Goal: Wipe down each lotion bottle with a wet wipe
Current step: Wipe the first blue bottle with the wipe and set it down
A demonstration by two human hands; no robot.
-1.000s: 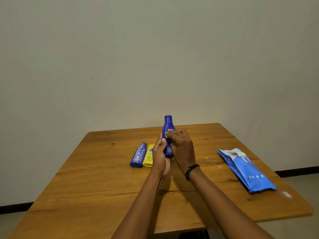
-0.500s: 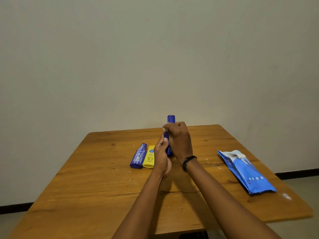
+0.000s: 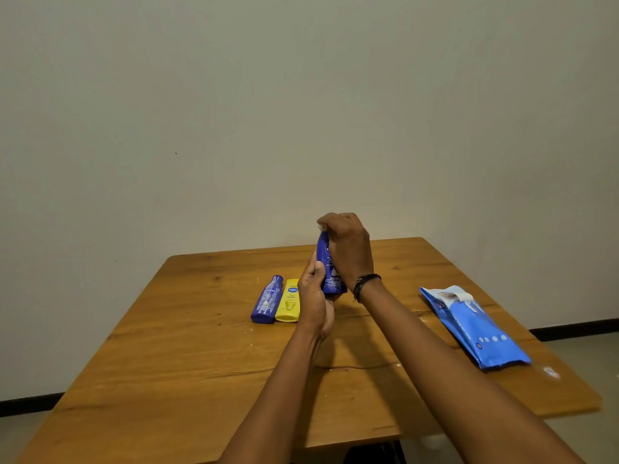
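Observation:
My left hand [image 3: 313, 296] grips the lower part of a dark blue lotion bottle [image 3: 327, 262] and holds it upright above the table. Over the bottle's top, my right hand [image 3: 348, 249] is curled round the cap and neck; a small bit of white wet wipe [image 3: 320, 227] shows at its fingertips. The cap is hidden under that hand. A smaller blue bottle [image 3: 267, 300] and a yellow bottle [image 3: 288, 301] lie flat side by side on the table, just left of my left hand.
A blue pack of wet wipes [image 3: 475, 326] lies on the right side of the wooden table [image 3: 167, 356], its flap peeled up. A plain wall stands right behind the table's far edge.
My right hand has slid up the bottle from its middle to the top, and now covers the cap that showed before. The left hand keeps its hold low on the bottle.

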